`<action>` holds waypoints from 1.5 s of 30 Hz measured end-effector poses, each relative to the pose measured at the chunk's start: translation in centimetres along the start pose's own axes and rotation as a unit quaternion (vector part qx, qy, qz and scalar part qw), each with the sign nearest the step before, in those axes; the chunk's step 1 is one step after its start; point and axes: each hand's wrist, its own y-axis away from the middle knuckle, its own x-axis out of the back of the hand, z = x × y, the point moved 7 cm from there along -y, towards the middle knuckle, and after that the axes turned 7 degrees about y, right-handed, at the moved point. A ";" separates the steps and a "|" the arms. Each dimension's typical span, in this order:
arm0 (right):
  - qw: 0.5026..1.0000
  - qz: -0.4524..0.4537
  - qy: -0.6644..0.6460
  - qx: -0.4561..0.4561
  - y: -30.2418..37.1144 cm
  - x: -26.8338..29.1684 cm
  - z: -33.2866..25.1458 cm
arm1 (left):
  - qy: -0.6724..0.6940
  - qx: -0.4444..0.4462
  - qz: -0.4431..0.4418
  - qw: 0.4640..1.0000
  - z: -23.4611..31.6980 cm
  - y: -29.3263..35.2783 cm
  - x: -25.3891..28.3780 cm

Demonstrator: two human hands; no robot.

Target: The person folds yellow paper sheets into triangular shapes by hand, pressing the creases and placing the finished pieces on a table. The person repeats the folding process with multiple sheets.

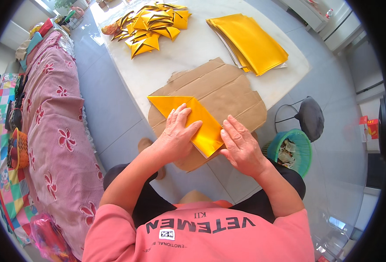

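A gold foil paper sheet [205, 125], folded into a slanted shape with a pointed far-left corner, lies on a brown cardboard piece [228, 85]. My left hand [177, 133] rests on its left part, fingers stretched out and thumb spread to the right. At the paper's right edge is my right hand [241, 146], its fingers extended and touching that edge; part of its thumb is hard to make out. A stack of flat gold sheets [254, 43] sits at the far right of the table. Several folded gold paper pieces [151, 24] are heaped at the far left.
The cardboard overhangs the near end of the pale marble table [188, 56]. To the right stand a teal bin [305, 153] with scraps inside and a dark round stool [310, 118]. A sofa under a pink floral cover [55, 131] runs along the left.
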 end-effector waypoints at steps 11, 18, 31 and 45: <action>0.998 0.040 -0.004 0.052 -0.8 -2.4 -0.6 | -0.017 -0.050 0.001 0.999 0.1 0.0 0.3; 0.996 0.032 -0.005 0.080 -0.8 -2.1 -1.3 | -0.040 -0.053 0.004 0.998 0.2 0.4 0.4; 0.974 0.073 -0.164 -0.140 -0.5 -2.9 1.2 | 0.108 -0.014 0.017 0.994 -0.8 0.3 0.8; 0.990 0.099 0.025 -0.093 -1.8 -2.4 -0.6 | 0.065 0.017 0.077 0.995 -0.8 -0.5 -0.1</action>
